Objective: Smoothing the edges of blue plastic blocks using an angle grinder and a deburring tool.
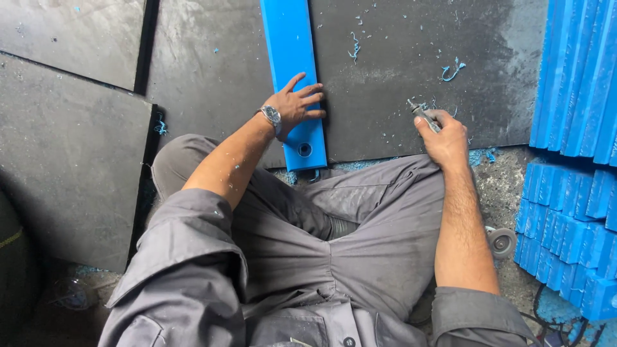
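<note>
no packages, no labels, no signs, no screens

Seated worker with a blue plastic strip on dark floor mats.
The left hand point(297, 103), a wristwatch point(272, 115) on its wrist, lay flat on the blue strip point(290, 45) above its round hole point(304, 150). The right hand point(443, 136) gripped a small metal tool point(421, 113). Blue shavings point(452, 69) dotted the mat point(398, 77); stacked blue strips point(572, 77) stood at right.

One blue strip point(292, 71), one metal tool point(422, 114)
</note>
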